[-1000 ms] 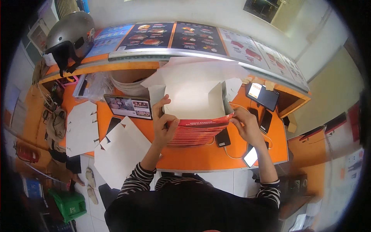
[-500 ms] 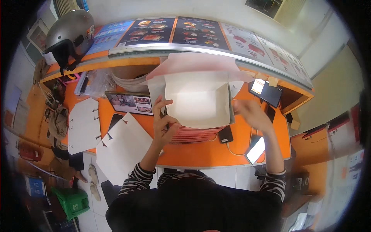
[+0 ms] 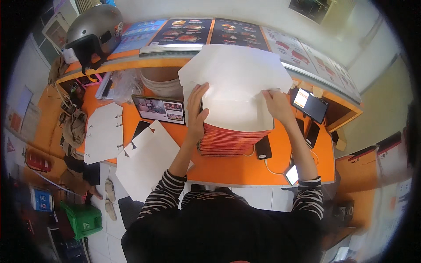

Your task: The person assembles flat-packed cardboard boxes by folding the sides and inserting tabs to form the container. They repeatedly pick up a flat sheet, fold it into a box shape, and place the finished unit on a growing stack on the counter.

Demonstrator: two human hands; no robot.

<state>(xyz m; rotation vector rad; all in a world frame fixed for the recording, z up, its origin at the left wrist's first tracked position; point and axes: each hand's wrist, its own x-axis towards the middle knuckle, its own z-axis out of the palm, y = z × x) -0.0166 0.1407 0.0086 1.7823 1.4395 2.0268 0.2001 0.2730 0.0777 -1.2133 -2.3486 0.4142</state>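
Observation:
A white-lined paper food box (image 3: 239, 116) with a large raised white flap (image 3: 237, 65) sits on top of a tall stack of red-sided paper boxes (image 3: 230, 142). My left hand (image 3: 196, 111) grips the box's left side, fingers along the folded corner and thumb lower down. At the right corner, where the flap meets the side wall, my right hand (image 3: 277, 105) is closed on the card with bent fingers. The fingertips of both hands are partly hidden by the card.
Flat white box blanks (image 3: 149, 158) lie at the left of the orange table (image 3: 219, 171), near a propped-up tablet (image 3: 160, 109). A black power bank (image 3: 264, 148), cables and lit phones lie right of the stack. A shelf with a helmet (image 3: 94, 33) runs behind.
My right hand has come in from beside the box to its right corner. The flap now stands spread wide behind the box, where the back looked folded and pinkish before. The view has shifted slightly.

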